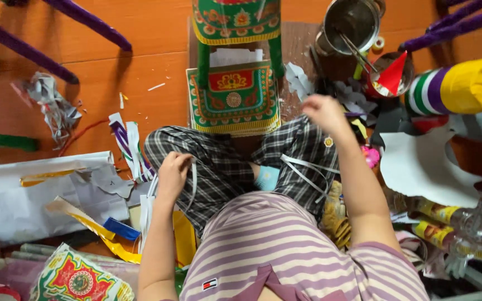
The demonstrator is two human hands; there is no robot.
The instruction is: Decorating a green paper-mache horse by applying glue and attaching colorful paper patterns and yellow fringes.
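I sit cross-legged on an orange floor in checked trousers. My left hand rests on my left knee, fingers closed on a thin white paper strip that hangs down from it. My right hand reaches forward past my right knee toward a pile of grey and white paper scraps; whether it holds anything I cannot tell. More white strips lie across my right leg. In front of my knees stands a green, red and gold patterned paper stand with green legs.
A metal pot and a bowl with a red cone sit at the far right. White sheets, coloured paper, striped yellow-purple roll, purple rods, snack packets crowd both sides.
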